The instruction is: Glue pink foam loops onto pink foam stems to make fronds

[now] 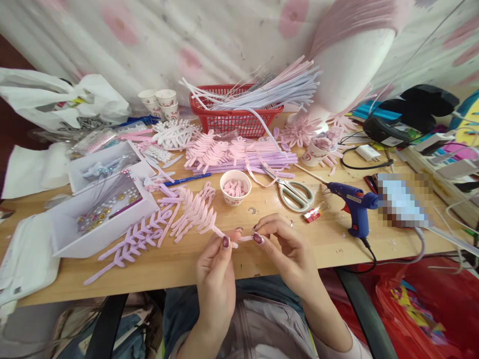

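Between thumb and fingers, my left hand (217,267) pinches the stem end of a pink pipe-cleaner leaf branch (196,212), whose leafy part points up and left over the table. My right hand (290,252) pinches the end of a short pale pink pipe-cleaner piece (246,238) that reaches across to the left fingertips. Whether this piece is joined to the stem is hidden by the fingers. Just beyond my hands stands a paper cup (235,200) holding several short pink pipe-cleaner pieces. Purple leaf branches (140,237) lie to the left.
Right of the cup lie scissors (295,196) and a blue glue gun (352,204). White boxes (101,224) with beads stand left. Behind are pink and purple pipe-cleaner bundles (262,159), a red basket (234,122) of long stems, and a second paper cup (316,154).
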{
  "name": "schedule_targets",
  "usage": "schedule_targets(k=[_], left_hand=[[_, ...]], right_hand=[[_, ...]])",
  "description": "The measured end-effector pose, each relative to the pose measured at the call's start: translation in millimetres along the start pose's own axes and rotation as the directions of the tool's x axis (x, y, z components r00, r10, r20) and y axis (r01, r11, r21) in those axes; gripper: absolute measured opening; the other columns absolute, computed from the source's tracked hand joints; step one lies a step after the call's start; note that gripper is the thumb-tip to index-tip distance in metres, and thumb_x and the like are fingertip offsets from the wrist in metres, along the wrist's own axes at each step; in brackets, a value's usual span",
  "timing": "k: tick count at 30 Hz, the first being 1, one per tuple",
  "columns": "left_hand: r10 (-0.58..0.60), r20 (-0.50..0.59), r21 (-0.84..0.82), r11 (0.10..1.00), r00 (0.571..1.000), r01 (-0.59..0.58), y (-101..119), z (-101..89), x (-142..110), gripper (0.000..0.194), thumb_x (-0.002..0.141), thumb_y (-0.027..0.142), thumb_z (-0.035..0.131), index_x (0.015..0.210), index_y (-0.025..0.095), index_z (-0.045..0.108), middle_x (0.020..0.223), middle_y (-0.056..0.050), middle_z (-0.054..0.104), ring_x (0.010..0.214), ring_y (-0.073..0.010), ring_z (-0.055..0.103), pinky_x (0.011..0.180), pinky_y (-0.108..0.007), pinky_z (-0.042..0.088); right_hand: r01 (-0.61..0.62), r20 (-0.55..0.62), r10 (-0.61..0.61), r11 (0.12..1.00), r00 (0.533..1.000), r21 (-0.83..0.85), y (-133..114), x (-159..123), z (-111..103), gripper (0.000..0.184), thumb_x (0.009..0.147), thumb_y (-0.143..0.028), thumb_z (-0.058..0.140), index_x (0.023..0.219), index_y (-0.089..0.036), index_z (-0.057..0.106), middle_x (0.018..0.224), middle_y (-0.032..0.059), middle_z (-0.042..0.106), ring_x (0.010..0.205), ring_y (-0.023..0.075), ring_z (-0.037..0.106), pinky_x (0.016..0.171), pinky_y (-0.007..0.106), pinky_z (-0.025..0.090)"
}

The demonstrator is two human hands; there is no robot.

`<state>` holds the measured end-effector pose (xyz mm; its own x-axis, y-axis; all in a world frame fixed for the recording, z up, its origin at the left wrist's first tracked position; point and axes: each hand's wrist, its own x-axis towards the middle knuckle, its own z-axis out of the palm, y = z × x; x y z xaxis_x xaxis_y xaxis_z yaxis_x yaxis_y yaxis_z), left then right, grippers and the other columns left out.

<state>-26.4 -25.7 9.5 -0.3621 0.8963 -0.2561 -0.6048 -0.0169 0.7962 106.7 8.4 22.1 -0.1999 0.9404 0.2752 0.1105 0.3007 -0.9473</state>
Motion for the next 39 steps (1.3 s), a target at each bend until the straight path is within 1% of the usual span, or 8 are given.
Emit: schedule_targets(k=[7, 11, 15, 17, 20, 25, 30, 39], left_hand=[[-0.011, -0.012, -0.003, 1.000, 1.000, 0.011, -1, 1.5, 1, 0.021, 0.072, 0.042, 0.084, 0.083, 0.024, 0.084, 0.086, -0.003, 0.079, 0.095, -0.0172, 0.071, 0.089, -0.019, 0.050], [-0.019, -0.014, -0.012, 1.000, 1.000, 0.018, 0, 0.7, 3, 0.021, 0.071, 0.041, 0.085, 0.082, 0.024, 0.084, 0.085, -0.001, 0.078, 0.093, -0.0152, 0.071, 0.088, -0.018, 0.050], [-0.001, 0.006, -0.020, 1.000, 1.000, 0.001, 1, -0.5, 5, 0.017, 0.073, 0.038, 0.084, 0.082, 0.023, 0.083, 0.081, 0.000, 0.076, 0.090, -0.0136, 0.069, 0.088, -0.018, 0.050], [0.002, 0.009, -0.020, 1.000, 1.000, -0.002, 1, -0.7, 5, 0.018, 0.073, 0.038, 0.084, 0.082, 0.022, 0.083, 0.082, -0.001, 0.076, 0.091, -0.0146, 0.069, 0.089, -0.019, 0.050], [0.001, -0.003, -0.023, 1.000, 1.000, -0.001, 0, -0.9, 6, 0.019, 0.073, 0.038, 0.084, 0.083, 0.022, 0.083, 0.085, -0.002, 0.077, 0.094, -0.0164, 0.069, 0.091, -0.022, 0.049], [0.002, -0.007, -0.040, 0.999, 1.000, -0.002, 0, -1.5, 5, 0.018, 0.072, 0.037, 0.085, 0.083, 0.023, 0.083, 0.084, -0.001, 0.077, 0.096, -0.0174, 0.069, 0.093, -0.025, 0.049], [0.002, -0.009, -0.041, 0.999, 1.000, -0.003, 1, -0.4, 6, 0.017, 0.072, 0.036, 0.085, 0.082, 0.023, 0.083, 0.082, -0.001, 0.076, 0.094, -0.0169, 0.069, 0.092, -0.024, 0.049], [0.002, 0.017, -0.017, 1.000, 1.000, -0.002, 1, -1.5, 3, 0.015, 0.077, 0.037, 0.081, 0.082, 0.023, 0.083, 0.088, -0.003, 0.078, 0.099, -0.0205, 0.070, 0.096, -0.029, 0.048]], right_hand=[[0.020, -0.004, -0.020, 0.999, 1.000, -0.032, -1, -1, -1, 0.010, 0.093, -0.016, 0.063, 0.090, -0.025, 0.067, 0.094, 0.0028, 0.063, 0.094, 0.0184, 0.059, 0.081, 0.032, 0.046], [0.007, 0.004, -0.007, 1.000, 1.000, -0.019, 1, 0, -1, 0.009, 0.091, -0.016, 0.066, 0.088, -0.025, 0.068, 0.091, 0.0025, 0.064, 0.091, 0.0184, 0.059, 0.081, 0.032, 0.046], [-0.014, -0.047, 0.014, 1.000, 0.999, -0.008, 2, 3, -2, 0.008, 0.092, -0.019, 0.066, 0.087, -0.025, 0.069, 0.089, 0.0020, 0.065, 0.089, 0.0178, 0.059, 0.080, 0.031, 0.046], [-0.021, -0.087, 0.019, 1.000, 0.996, -0.017, 3, 4, -3, 0.008, 0.093, -0.021, 0.064, 0.086, -0.024, 0.068, 0.087, 0.0017, 0.064, 0.088, 0.0173, 0.059, 0.080, 0.031, 0.046], [-0.043, -0.106, 0.039, 0.999, 0.994, -0.032, 3, 4, -4, 0.008, 0.093, -0.024, 0.065, 0.085, -0.024, 0.068, 0.087, 0.0019, 0.064, 0.087, 0.0174, 0.059, 0.078, 0.031, 0.046], [-0.107, -0.084, 0.104, 0.994, 0.991, -0.033, 4, 3, 0, 0.010, 0.092, -0.031, 0.065, 0.087, -0.023, 0.069, 0.085, 0.0038, 0.065, 0.086, 0.0194, 0.060, 0.075, 0.032, 0.046], [-0.119, -0.065, 0.117, 0.992, 0.991, -0.039, 4, 4, 4, 0.017, 0.091, -0.035, 0.066, 0.082, -0.021, 0.068, 0.083, 0.0042, 0.066, 0.081, 0.0193, 0.061, 0.075, 0.033, 0.047], [-0.168, -0.088, 0.167, 0.986, 0.982, -0.008, 4, 4, 7, 0.021, 0.093, -0.038, 0.063, 0.081, -0.020, 0.064, 0.081, 0.0027, 0.062, 0.078, 0.0171, 0.058, 0.072, 0.029, 0.045]])
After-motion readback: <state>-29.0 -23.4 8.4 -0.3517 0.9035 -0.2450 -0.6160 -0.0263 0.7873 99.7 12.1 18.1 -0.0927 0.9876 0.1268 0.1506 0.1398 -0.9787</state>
